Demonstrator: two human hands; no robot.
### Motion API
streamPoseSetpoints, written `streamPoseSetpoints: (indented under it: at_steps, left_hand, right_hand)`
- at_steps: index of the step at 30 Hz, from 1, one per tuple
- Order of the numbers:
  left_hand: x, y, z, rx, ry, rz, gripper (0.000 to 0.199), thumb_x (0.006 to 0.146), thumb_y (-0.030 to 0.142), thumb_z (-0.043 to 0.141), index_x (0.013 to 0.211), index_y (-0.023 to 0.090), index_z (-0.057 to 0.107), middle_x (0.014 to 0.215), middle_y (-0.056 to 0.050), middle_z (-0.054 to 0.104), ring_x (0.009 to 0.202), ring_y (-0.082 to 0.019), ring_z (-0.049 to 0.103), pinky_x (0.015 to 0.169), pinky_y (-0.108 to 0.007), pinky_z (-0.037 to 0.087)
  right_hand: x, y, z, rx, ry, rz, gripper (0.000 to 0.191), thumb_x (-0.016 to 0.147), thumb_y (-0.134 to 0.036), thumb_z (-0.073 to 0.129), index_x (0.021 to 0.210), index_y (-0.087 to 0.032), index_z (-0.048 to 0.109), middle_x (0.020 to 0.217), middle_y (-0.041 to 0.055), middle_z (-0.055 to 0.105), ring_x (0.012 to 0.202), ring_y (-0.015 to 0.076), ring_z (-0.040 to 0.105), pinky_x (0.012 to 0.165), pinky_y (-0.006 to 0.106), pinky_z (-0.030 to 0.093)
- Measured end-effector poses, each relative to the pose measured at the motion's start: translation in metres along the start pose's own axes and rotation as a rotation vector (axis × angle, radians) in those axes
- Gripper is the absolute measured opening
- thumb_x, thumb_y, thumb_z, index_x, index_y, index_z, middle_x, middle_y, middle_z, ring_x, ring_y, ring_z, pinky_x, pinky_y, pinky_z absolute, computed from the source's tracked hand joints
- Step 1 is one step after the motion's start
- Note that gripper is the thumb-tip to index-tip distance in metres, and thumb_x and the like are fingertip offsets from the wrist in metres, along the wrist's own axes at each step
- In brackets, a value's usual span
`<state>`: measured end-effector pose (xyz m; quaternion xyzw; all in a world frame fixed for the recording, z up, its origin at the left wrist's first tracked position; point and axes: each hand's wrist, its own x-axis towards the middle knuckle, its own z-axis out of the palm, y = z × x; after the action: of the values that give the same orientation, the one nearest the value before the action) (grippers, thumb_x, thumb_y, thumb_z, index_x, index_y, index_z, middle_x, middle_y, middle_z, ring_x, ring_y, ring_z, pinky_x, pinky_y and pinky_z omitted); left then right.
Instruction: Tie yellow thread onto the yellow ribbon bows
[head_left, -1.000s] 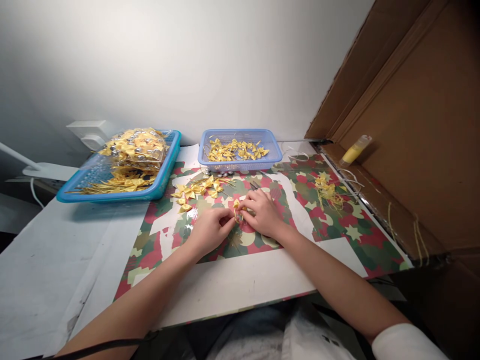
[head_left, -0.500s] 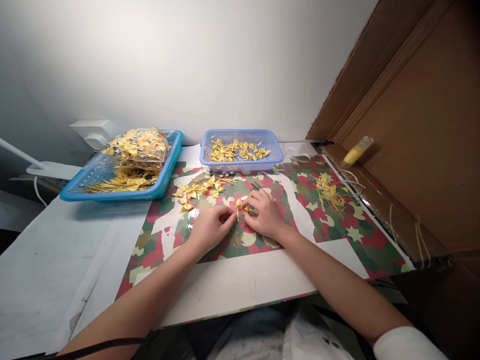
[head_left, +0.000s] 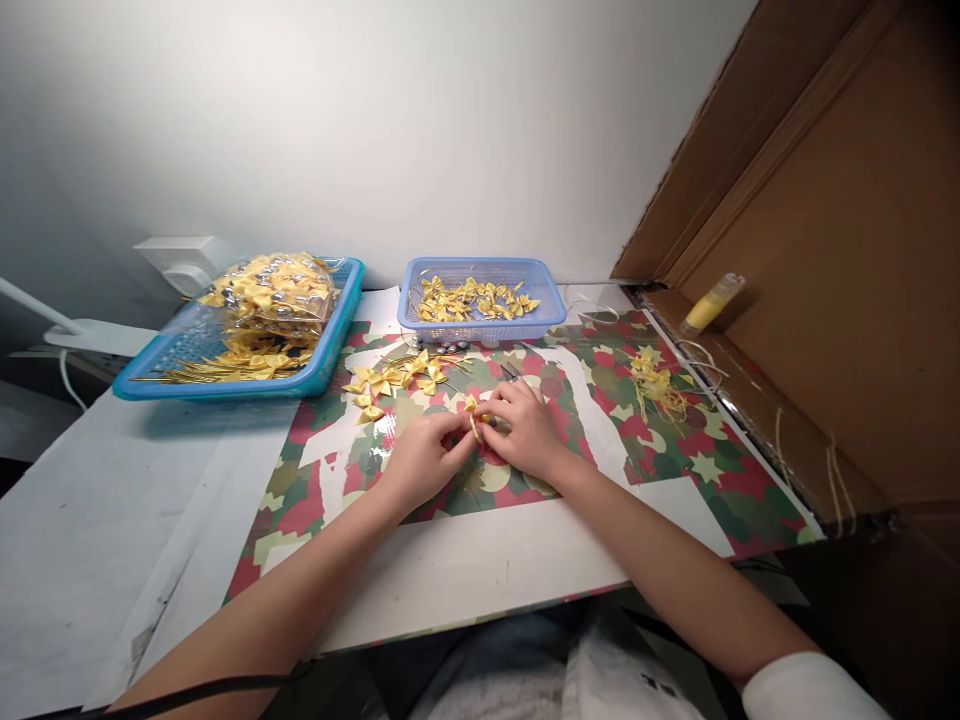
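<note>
Between my hands is a small yellow ribbon bow point(head_left: 470, 404) with a thin gold tie looped below it. My left hand point(head_left: 429, 452) pinches the tie from the left, thumb and forefinger together. From the right, my right hand point(head_left: 525, 432) has its fingers closed on the bow, covering part of it. Just beyond the left hand lies a loose group of yellow bows point(head_left: 409, 372) with gold stems. A dark pointed tool point(head_left: 511, 371) lies partly hidden behind the right hand, and several silver beads point(head_left: 450, 347) sit by the back basket.
A blue basket point(head_left: 315, 378) at left holds bagged and loose bows. Another blue basket point(head_left: 556, 312) stands against the wall with more bows. Yellow thread scraps point(head_left: 657, 385) lie at right, near a yellow-filled tube point(head_left: 709, 305) on the cardboard ledge.
Both hands stay together at the bow. The fingers have shifted slightly and the gold tie now shows as a rounder loop between them. The view has moved a little.
</note>
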<state>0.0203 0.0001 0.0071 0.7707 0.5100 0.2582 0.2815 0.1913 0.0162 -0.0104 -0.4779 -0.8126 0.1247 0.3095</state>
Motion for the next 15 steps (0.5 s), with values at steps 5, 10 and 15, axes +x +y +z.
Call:
streamPoseSetpoints:
  at_steps: [5, 10, 15]
  left_hand:
    - [0.0001, -0.0004, 0.0007, -0.007, -0.02, 0.045, 0.028, 0.087, 0.03, 0.049, 0.064, 0.016, 0.058, 0.057, 0.002, 0.054, 0.053, -0.01, 0.042, 0.053, -0.023, 0.031]
    - [0.0005, -0.0016, 0.0002, -0.031, -0.066, 0.087, 0.03, 0.087, 0.03, 0.049, 0.062, 0.016, 0.057, 0.057, 0.002, 0.051, 0.054, -0.01, 0.041, 0.053, -0.023, 0.031]
    - [0.0, -0.0011, -0.0015, -0.019, -0.112, 0.125, 0.028, 0.086, 0.028, 0.048, 0.062, 0.016, 0.055, 0.059, 0.001, 0.052, 0.057, -0.011, 0.044, 0.055, -0.023, 0.032]
  right_hand:
    - [0.0006, 0.0007, 0.0011, -0.025, -0.019, -0.005, 0.009, 0.082, -0.021, 0.058, 0.084, -0.022, 0.067, 0.086, 0.0028, 0.062, 0.087, 0.0199, 0.049, 0.081, 0.035, 0.035]
    - [0.0009, 0.0007, 0.0016, -0.041, -0.029, -0.001, 0.008, 0.082, -0.019, 0.057, 0.081, -0.021, 0.064, 0.087, 0.0028, 0.062, 0.088, 0.0199, 0.049, 0.081, 0.035, 0.034]
    - [0.0012, -0.0001, 0.001, -0.051, -0.036, 0.004, 0.007, 0.08, -0.018, 0.056, 0.078, -0.021, 0.062, 0.086, 0.0021, 0.062, 0.087, 0.0197, 0.049, 0.081, 0.035, 0.032]
